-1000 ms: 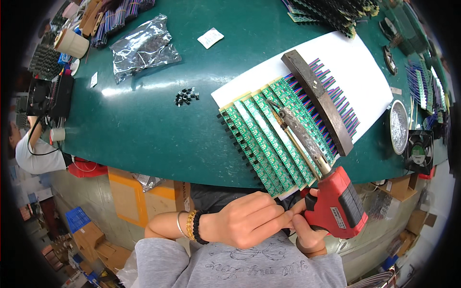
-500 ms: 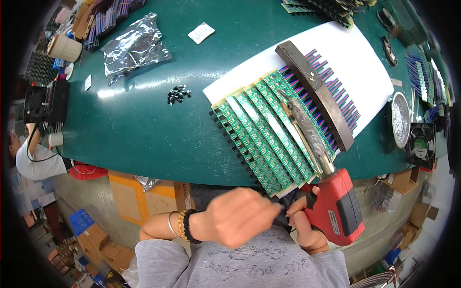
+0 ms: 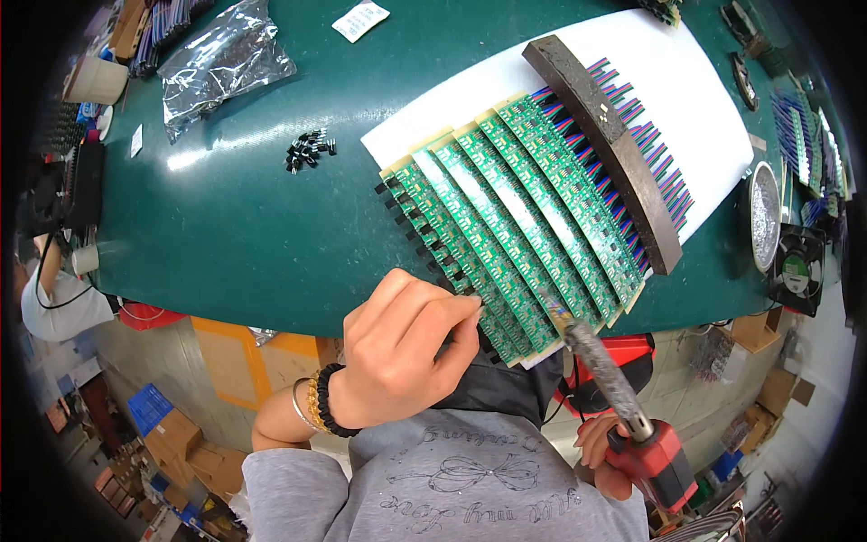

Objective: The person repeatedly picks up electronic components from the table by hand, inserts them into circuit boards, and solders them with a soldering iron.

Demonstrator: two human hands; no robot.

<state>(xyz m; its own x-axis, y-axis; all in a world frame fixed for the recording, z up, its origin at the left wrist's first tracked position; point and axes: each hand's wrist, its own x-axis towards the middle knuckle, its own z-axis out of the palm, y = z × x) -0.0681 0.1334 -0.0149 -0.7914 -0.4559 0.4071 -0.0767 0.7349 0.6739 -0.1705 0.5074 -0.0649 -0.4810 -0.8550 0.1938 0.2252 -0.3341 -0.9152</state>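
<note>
A fan of green circuit boards (image 3: pixel 506 217) is lying on a white sheet (image 3: pixel 668 81) at the near edge of the green worktop (image 3: pixel 244 235), pinned under a dark bar (image 3: pixel 605 144). The left hand (image 3: pixel 406 352) is pinching the nearest board's lower end with curled fingers, while the right hand (image 3: pixel 605 452) is gripping a red heat tool (image 3: pixel 655 456), its metal nozzle (image 3: pixel 596 361) pointing at the boards' near ends. Small black parts (image 3: pixel 310 149) and a silvery bag (image 3: pixel 221 63) are lying well apart, further back.
</note>
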